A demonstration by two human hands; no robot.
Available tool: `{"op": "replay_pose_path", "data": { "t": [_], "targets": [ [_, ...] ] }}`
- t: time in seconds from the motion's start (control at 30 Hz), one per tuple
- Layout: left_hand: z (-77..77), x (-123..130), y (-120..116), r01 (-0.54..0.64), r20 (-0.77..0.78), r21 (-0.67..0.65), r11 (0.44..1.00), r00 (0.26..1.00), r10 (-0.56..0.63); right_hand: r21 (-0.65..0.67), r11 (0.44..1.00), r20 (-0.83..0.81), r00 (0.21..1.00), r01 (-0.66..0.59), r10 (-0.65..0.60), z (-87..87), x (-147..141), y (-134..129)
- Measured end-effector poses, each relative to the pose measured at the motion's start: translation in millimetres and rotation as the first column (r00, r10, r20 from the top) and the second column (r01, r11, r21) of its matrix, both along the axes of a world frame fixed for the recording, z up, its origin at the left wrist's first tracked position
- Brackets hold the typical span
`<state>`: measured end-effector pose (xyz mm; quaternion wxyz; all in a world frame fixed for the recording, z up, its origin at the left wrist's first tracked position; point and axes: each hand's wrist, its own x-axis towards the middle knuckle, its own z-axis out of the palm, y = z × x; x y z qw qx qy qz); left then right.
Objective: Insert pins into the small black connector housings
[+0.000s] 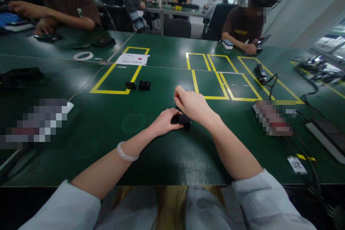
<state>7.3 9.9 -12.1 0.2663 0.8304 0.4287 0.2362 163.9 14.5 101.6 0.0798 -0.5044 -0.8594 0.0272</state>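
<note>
My left hand point(166, 120) is holding the black block point(184, 119) from nine o'clock while my curled right hand point(193, 105), its hold hidden, is seemingly working from one, needing steadiness next.

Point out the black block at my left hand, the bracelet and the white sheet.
Black block point(184, 120): head view, its body.
Bracelet point(123, 153): head view, its band.
White sheet point(132, 59): head view, its printed face.

Black block point(184, 120) between left fingers point(176, 127), right fingers point(178, 101) just above
</note>
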Motion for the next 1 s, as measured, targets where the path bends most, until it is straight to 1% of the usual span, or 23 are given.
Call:
{"op": "replay_pose_path", "data": {
  "t": [0.53,0.83,1.0],
  "targets": [
    [-1.5,-0.9,0.2,0.003,0.011,0.006,1.0,1.0,-0.003,0.03,1.0,0.002,1.0,-0.009,0.008,-1.2,1.5,1.1],
    [3.7,0.8,-0.9,-0.01,-0.017,-0.02,1.0,1.0,0.01,0.011,1.0,-0.012,1.0,-0.005,0.006,-0.2,1.2,-0.3],
    [0.3,0.1,0.0,-0.003,-0.013,-0.001,1.0,1.0,0.003,0.027,1.0,0.0,1.0,-0.007,0.007,-2.5,1.2,1.4]
  ]
}}
